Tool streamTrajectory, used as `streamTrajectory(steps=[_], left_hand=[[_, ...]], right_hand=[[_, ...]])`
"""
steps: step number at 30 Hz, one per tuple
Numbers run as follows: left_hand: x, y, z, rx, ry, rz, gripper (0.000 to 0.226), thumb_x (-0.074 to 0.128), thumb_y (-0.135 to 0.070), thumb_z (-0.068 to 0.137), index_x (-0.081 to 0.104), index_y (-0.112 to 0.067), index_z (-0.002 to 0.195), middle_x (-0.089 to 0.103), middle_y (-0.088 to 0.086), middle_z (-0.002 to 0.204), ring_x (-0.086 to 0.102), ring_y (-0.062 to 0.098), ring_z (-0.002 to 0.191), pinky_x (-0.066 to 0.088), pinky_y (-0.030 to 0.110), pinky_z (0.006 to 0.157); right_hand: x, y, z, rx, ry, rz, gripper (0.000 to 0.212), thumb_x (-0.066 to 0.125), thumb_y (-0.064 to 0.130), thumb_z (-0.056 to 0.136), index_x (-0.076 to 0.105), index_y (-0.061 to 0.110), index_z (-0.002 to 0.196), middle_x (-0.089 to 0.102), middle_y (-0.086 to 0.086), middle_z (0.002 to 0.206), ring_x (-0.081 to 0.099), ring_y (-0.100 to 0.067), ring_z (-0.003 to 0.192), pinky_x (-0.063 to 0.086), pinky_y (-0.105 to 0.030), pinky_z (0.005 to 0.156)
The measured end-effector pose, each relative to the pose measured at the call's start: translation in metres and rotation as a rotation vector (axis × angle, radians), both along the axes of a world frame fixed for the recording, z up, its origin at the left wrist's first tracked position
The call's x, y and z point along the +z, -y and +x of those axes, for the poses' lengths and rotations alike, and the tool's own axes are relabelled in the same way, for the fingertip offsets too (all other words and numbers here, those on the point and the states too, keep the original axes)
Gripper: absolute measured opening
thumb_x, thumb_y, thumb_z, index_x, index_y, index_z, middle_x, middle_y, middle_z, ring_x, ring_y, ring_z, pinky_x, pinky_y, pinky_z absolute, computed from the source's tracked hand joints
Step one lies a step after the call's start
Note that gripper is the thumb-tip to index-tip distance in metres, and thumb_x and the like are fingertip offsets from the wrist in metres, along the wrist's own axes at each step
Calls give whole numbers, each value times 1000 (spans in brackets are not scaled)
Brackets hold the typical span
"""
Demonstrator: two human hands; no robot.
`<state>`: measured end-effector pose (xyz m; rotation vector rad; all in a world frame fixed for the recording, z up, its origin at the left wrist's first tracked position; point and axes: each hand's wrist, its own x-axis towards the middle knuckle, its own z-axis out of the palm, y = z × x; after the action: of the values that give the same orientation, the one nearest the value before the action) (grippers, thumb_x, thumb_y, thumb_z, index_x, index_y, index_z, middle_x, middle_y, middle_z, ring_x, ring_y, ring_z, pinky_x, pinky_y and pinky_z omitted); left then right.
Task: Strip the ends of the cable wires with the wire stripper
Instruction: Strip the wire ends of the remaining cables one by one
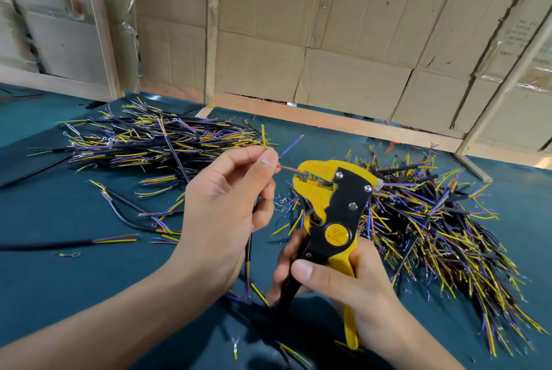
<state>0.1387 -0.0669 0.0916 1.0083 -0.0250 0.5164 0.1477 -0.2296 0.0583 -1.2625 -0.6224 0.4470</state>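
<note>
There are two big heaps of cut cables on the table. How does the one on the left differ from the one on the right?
The left heap lies farther back, beyond the left hand; the right heap lies nearer, behind the wire stripper that the right hand grips. The left heap's cables lie mostly crosswise and flat; the right heap's fan out toward the table's near edge. Both hold black cables with yellow, blue and brown wire ends.

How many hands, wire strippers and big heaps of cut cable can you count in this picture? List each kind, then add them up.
Hands: 2, left and right
Strippers: 1
Heaps: 2, left heap and right heap
Total: 5
</note>
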Motion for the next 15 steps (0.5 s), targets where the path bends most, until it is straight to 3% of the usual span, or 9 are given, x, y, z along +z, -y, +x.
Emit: streamTrajectory(steps=[3, 8, 10, 12, 15], left_hand=[[-2, 0, 1, 22, 8, 41, 21, 69, -20, 84, 68, -4, 97, 57, 5, 65, 35, 13, 43, 26, 15, 36], [-3, 1, 0, 7, 30, 66, 17, 70, -23, 83, 70, -8, 92, 54, 7, 64, 32, 14, 42, 25, 15, 36], [-3, 2, 0, -12, 31, 64, 17, 70, -24, 82, 70, -9, 91, 53, 6, 62, 32, 14, 41, 25, 15, 36], [-4, 2, -1, -17, 45, 87, 17, 71, -24, 82, 70, -9, 91, 52, 4, 60, 35, 12, 41, 27, 14, 37], [-5, 1, -3, 50, 90, 272, 13, 71, -26, 85, 72, -15, 91, 53, 1, 59, 39, 14, 45, 32, 17, 40]], right_hand=[[-2, 0, 1, 1, -3, 18, 21, 76, 16, 85, 65, 3, 98, 67, -21, 85, 69, -44, 74, 57, -39, 69], [-2, 1, 2, 24, -28, 26, 14, 73, 15, 85, 68, 8, 96, 67, -20, 82, 68, -44, 73, 57, -46, 69], [2, 1, 2, 36, 2, 3, 14, 73, 21, 87, 68, 8, 85, 67, -17, 72, 68, -39, 64, 54, -38, 62], [2, 0, 2, -56, 63, -48, 29, 72, 30, 84, 64, 11, 64, 60, -12, 53, 60, -30, 45, 44, -33, 51], [1, 0, 1, -211, 86, -69, 34, 71, 35, 74, 53, 16, 53, 45, -8, 40, 47, -24, 31, 32, -34, 45]])
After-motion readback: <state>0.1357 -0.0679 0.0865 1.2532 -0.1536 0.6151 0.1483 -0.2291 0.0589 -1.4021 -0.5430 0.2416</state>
